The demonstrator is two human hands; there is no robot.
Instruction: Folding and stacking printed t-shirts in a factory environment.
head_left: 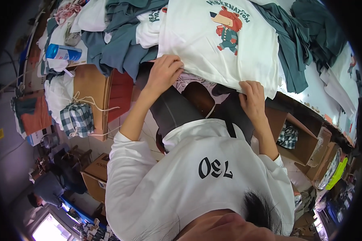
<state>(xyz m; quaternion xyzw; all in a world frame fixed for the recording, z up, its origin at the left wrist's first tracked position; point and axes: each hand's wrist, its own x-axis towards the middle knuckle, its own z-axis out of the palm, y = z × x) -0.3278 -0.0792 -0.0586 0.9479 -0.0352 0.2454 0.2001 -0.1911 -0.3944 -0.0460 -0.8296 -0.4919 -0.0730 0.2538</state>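
Observation:
A white shirt (197, 48) with a printed cartoon bear in green clothes and lettering lies flat on the worktable, its near edge toward me. My left hand (163, 74) grips this edge at its left corner, fingers curled over the cloth. At the right part of the same edge, my right hand (253, 98) is closed on the cloth, thumb hidden beneath. Dark green garments (287, 48) lie right of the shirt. More green clothing (120, 46) is heaped on the left, next to another white printed garment (149, 30).
A blue can-like container (63, 52) lies on the table's left side. Below it, a checked cloth bundle (77, 119) with white cords hangs against cardboard (90, 86). To the right, an open cardboard box (289, 132) holds checked cloth. My legs are under the table edge.

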